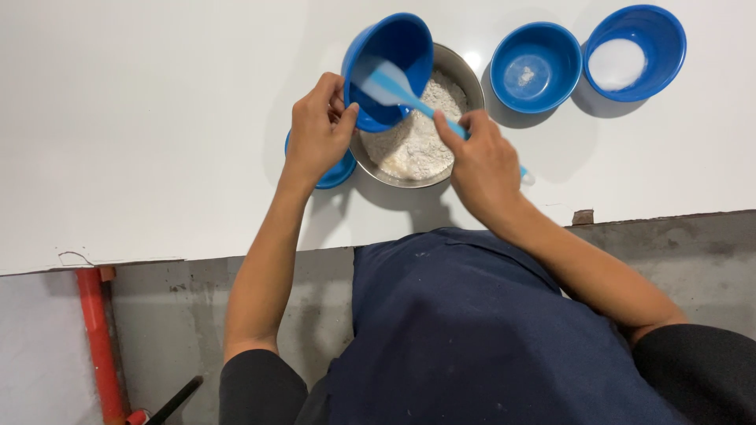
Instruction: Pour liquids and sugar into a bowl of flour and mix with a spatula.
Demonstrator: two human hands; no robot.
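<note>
Left hand pinches the light, rigid tilted blue plastic bowl by its 7 o'clock rim; right hand fingers pressed round the pale blue spatula handle, over the round steel bowl of flour.

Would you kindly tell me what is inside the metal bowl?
The metal bowl holds a heap of white flour. The tilted blue bowl in the left hand and the spatula in the right hand cover its upper-left part, hiding what lies there.

place: makeshift kitchen | cues: flour-filled metal bowl, blue bowls, white table
</note>
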